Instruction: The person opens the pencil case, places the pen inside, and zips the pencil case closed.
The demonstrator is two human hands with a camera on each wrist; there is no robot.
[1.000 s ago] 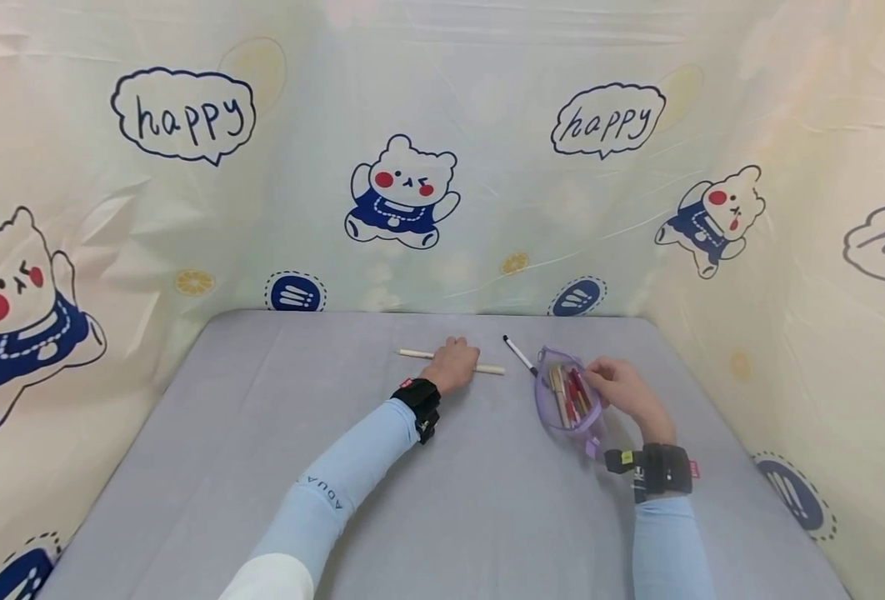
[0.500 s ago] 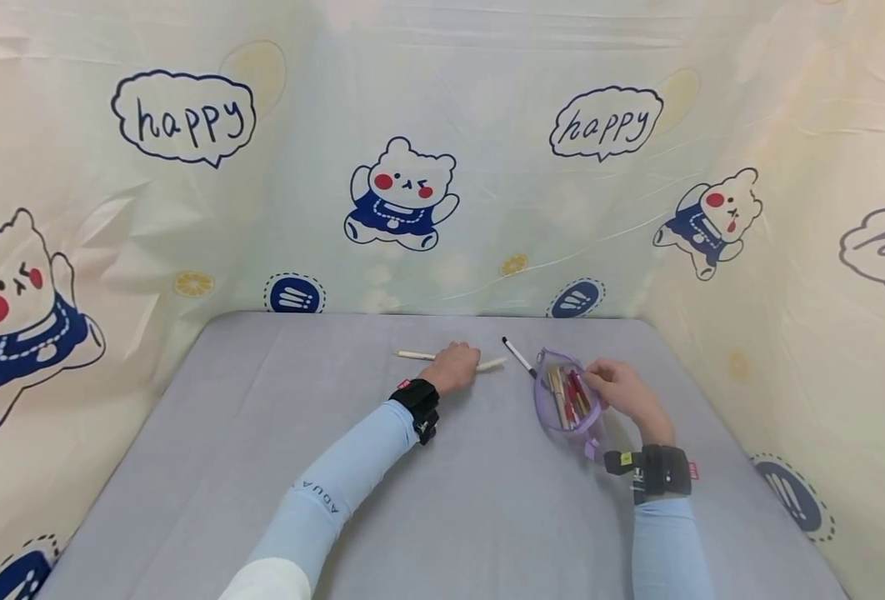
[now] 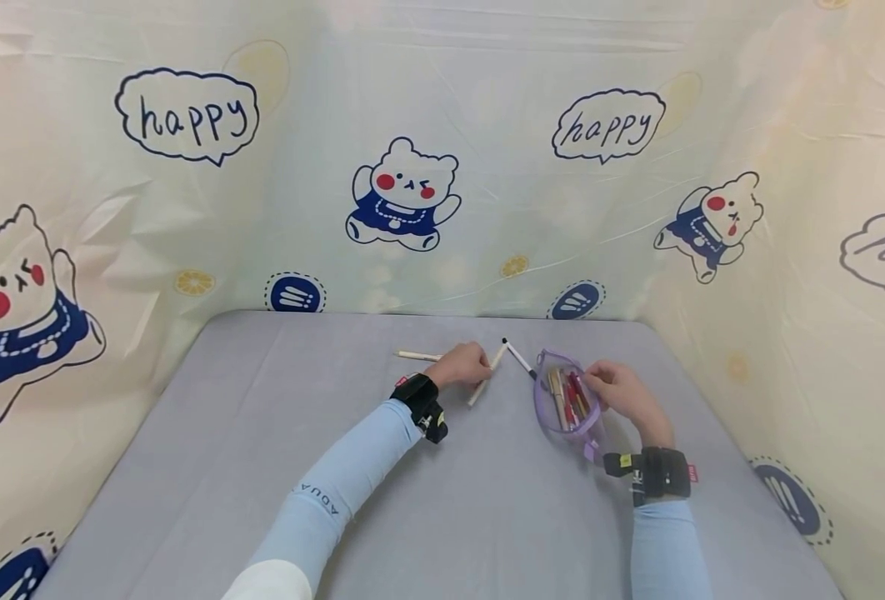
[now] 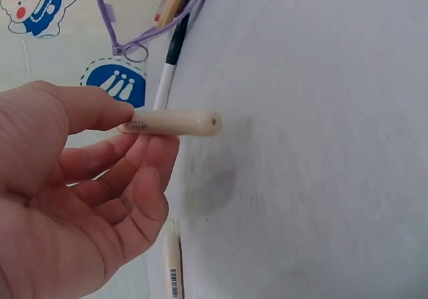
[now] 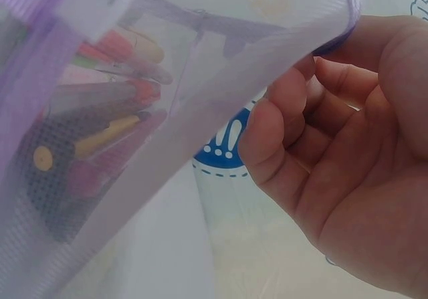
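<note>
My left hand [image 3: 467, 365] pinches a cream-coloured pen [image 4: 177, 122] between thumb and fingers; in the head view the pen slants across the fingertips. A second cream pen [image 4: 172, 265] lies on the table behind that hand, partly hidden by it in the head view. At the right, my right hand [image 3: 622, 392] pinches the rim of a purple mesh pencil case [image 3: 538, 408], thumb on one side and fingers on the other. The case gapes upward, with several red, tan and other pens [image 3: 570, 396] inside. Its mesh wall [image 5: 167, 158] fills much of the right wrist view.
A white marker with a black cap [image 3: 517, 357] lies on the table beside the pencil case, its lower end at the case's edge. The grey cloth-covered table [image 3: 337, 358] meets a printed curtain [image 3: 277, 217] at the back and sides.
The left hand has turned the cream pen from lying nearly level to a steep slant and shifted slightly right. The right hand and the pencil case stay in place.
</note>
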